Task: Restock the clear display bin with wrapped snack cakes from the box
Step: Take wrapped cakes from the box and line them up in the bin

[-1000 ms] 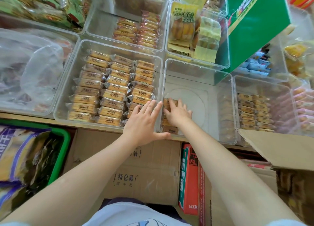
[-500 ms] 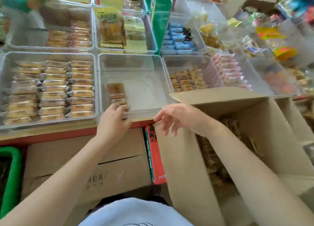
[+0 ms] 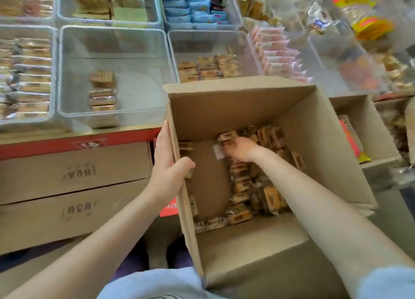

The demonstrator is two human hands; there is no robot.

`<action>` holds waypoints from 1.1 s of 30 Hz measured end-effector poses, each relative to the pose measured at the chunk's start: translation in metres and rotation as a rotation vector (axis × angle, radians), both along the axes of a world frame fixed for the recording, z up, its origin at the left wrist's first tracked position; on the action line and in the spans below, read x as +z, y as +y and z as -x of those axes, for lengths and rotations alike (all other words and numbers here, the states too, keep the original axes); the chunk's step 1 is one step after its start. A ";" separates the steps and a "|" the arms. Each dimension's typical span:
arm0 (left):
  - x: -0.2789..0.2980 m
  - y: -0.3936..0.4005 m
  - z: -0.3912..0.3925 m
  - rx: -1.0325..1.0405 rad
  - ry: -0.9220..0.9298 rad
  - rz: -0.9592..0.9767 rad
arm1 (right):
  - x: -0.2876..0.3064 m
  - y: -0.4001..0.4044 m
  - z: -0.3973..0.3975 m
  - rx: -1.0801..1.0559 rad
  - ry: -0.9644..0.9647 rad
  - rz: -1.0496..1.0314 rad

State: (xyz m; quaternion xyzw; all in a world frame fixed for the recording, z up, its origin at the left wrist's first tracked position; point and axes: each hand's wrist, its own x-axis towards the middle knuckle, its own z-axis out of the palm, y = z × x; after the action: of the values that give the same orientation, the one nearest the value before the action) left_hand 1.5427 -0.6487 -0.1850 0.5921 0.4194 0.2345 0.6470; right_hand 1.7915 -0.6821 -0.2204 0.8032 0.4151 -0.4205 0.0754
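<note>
An open cardboard box (image 3: 314, 146) stands in front of me with wrapped snack cakes (image 3: 244, 188) piled on its floor. My left hand (image 3: 167, 164) grips the box's left wall, fingers outside and thumb over the rim. My right hand (image 3: 239, 149) is down inside the box, fingers curled round wrapped cakes near the far side. The clear display bin (image 3: 139, 58) sits on the shelf beyond, holding a short stack of wrapped cakes (image 3: 102, 92) near its front left.
A full bin of the same cakes (image 3: 29, 74) stands to the left, and another partly filled bin (image 3: 208, 67) to the right. Closed cartons (image 3: 74, 186) sit under the red shelf edge. A second open box (image 3: 368, 132) stands on the right.
Both hands left the display bin. My view swung right and down to the box; my left hand took hold of its wall and my right hand reached down onto the cakes inside.
</note>
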 end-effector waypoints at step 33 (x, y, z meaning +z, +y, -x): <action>0.024 -0.007 -0.009 0.058 -0.046 0.039 | -0.058 0.040 -0.003 -0.216 0.120 -0.199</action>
State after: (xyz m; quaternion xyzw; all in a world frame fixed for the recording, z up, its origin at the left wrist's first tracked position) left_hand 1.5514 -0.6558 -0.1615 0.5614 0.4258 0.2587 0.6608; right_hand 1.7941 -0.6417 -0.2787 0.8200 0.3698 -0.4303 -0.0749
